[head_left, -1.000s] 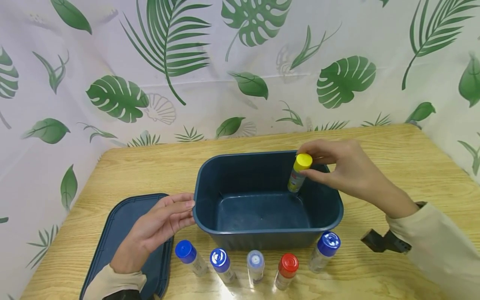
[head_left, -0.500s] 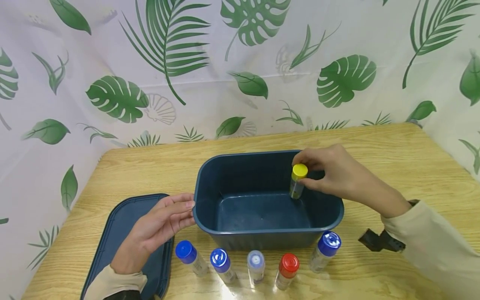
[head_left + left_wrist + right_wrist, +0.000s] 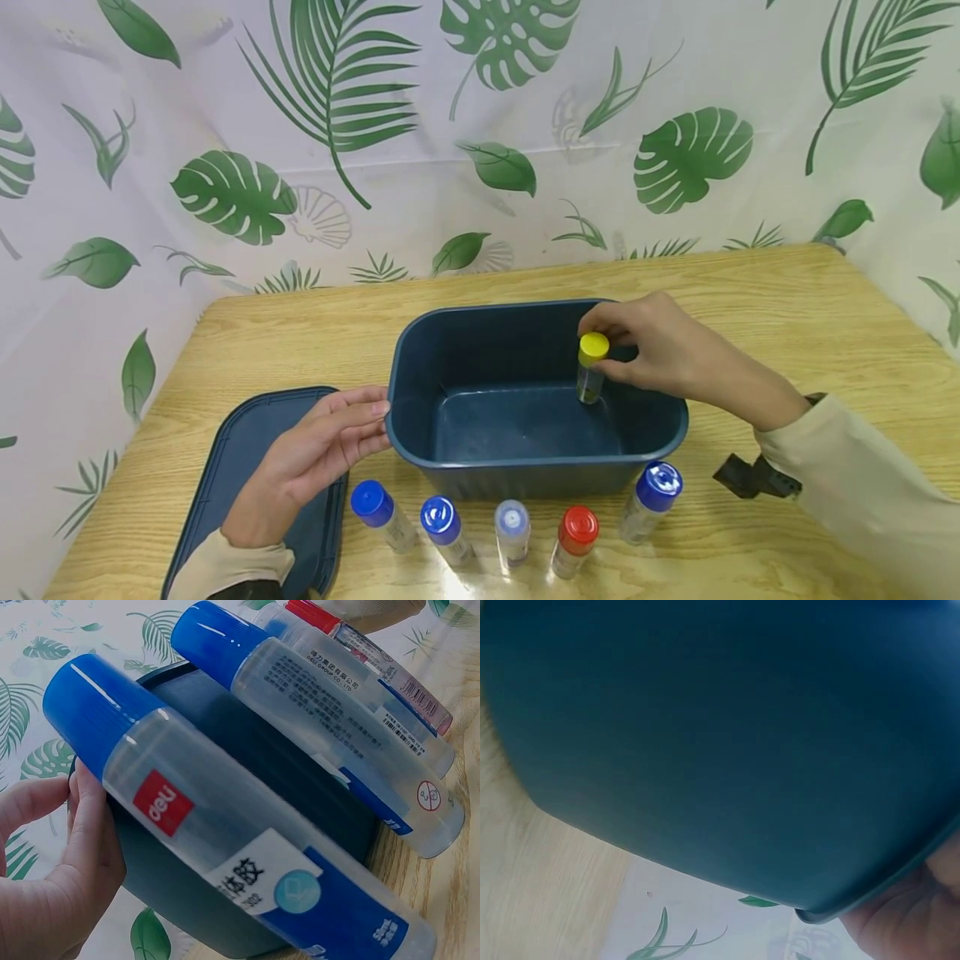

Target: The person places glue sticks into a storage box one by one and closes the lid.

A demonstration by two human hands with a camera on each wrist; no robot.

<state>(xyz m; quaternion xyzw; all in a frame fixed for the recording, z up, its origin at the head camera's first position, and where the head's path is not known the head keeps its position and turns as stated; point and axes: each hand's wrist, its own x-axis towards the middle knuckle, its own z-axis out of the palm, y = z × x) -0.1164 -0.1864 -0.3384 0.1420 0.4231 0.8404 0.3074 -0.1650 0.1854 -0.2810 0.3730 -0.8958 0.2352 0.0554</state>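
Note:
My right hand [image 3: 652, 346] pinches a yellow-capped glue bottle [image 3: 592, 371] near its cap, inside the right part of a dark blue plastic bin [image 3: 525, 462]. The bottle is nearly upright; I cannot tell whether its base touches the bin's floor. At the bin's left end, my left hand [image 3: 322, 450] touches the rim and outer wall with its fingers fairly straight. In the right wrist view, the bin's outer wall [image 3: 705, 750] fills most of the picture and hides the bottle, with part of my right hand [image 3: 907, 915] over the rim.
In front of the bin stand several glue bottles: blue-capped [image 3: 382, 517], blue-capped [image 3: 446, 533], pale-capped [image 3: 512, 533], red-capped [image 3: 574, 542] and blue-capped [image 3: 649, 504]. A dark blue lid [image 3: 247, 442] lies left, partly under my left forearm. A leaf-patterned cloth [image 3: 420, 167] hangs behind the wooden table [image 3: 787, 333].
My right hand has lowered the yellow-capped glue bottle further into the bin and shifted slightly left, bringing the bottle more upright. My left hand has stayed at the rim.

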